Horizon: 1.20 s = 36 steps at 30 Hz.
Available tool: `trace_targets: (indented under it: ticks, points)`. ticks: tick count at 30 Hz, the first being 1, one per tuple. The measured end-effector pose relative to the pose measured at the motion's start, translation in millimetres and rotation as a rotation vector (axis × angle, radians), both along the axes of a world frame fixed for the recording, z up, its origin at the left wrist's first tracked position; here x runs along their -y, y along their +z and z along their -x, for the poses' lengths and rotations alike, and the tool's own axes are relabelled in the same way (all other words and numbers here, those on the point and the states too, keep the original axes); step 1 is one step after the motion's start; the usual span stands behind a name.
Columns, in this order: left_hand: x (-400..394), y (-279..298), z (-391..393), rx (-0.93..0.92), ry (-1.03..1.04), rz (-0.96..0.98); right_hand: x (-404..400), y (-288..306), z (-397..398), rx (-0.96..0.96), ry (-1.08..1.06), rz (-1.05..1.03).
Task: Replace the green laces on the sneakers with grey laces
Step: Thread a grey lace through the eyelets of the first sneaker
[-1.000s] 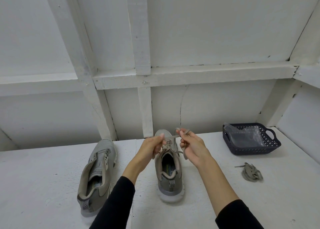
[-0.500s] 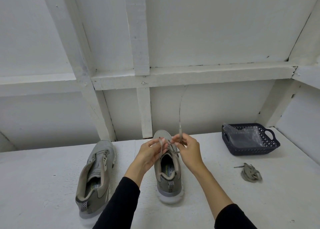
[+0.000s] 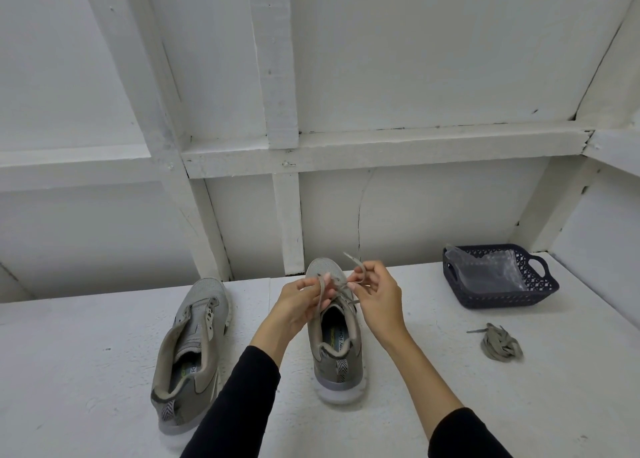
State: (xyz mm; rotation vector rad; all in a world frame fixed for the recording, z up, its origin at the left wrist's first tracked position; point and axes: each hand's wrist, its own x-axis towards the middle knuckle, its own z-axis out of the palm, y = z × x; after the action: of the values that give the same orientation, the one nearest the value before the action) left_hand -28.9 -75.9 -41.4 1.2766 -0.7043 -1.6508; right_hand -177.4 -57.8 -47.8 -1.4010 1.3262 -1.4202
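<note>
1. Two grey-olive mesh sneakers sit on a white painted wooden bench [image 3: 450,405], toes pointing away toward the white panelled wall [image 3: 415,59].
2. The sneaker in the middle [image 3: 337,364] stands upright on its pale sole, heel toward the camera, with a striped pull tab on the heel.
3. The left hand [image 3: 298,307] is over the front of that middle sneaker, fingers curled and pinching one strand of a flat grey-olive shoelace [image 3: 341,286], which runs down across the hand to the eyelets.
4. The right hand [image 3: 375,298] is just beside it, fingers curled too, pinching the other strand; the lace tip sticks up and to the left above the knuckles.
5. The two strands cross between the hands over the tongue, but it's kinda small there, so I can't tell if that's a knot or only a crossing.
6. The second sneaker on the left [image 3: 192,357] leans a bit to its side, and its eyelets look bare with the tongue loose.
7. Both arms are in black long sleeves [image 3: 242,402].
8. Off to the right, well apart from the shoes, a loose bundled-up grey-olive lace [image 3: 500,345] lies on the bench.
9. Behind that bundle sits a dark navy perforated plastic basket with handles [image 3: 533,289], with a crinkled clear plastic bag [image 3: 485,272] inside it.
</note>
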Motion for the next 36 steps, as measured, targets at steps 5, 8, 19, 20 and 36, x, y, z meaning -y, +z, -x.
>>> trace_targets:
  ticks: [5, 8, 19, 20, 36]
  points:
    - [2.8, 1.7, 1.7, 0.008, -0.004, -0.031, 0.7, -6.3, 0.1, -0.025, 0.043, -0.009]
    - [6.0, -0.8, -0.3, 0.012, 0.066, -0.052, -0.2, -5.8, 0.8, 0.048, 0.028, 0.0]
    - [13.8, -7.7, -39.9, 0.234, 0.57, 0.103, 6.7, -16.0, 30.5, -0.157, -0.105, -0.131]
    - [12.2, -8.2, -43.2, 0.331, 0.585, 0.131, 7.4, -20.0, 33.2, -0.366, -0.13, -0.111]
    - [-10.8, -37.7, -26.8, 0.979, -0.149, 0.471, -9.0, -42.4, 10.7, -0.666, 0.072, -0.039]
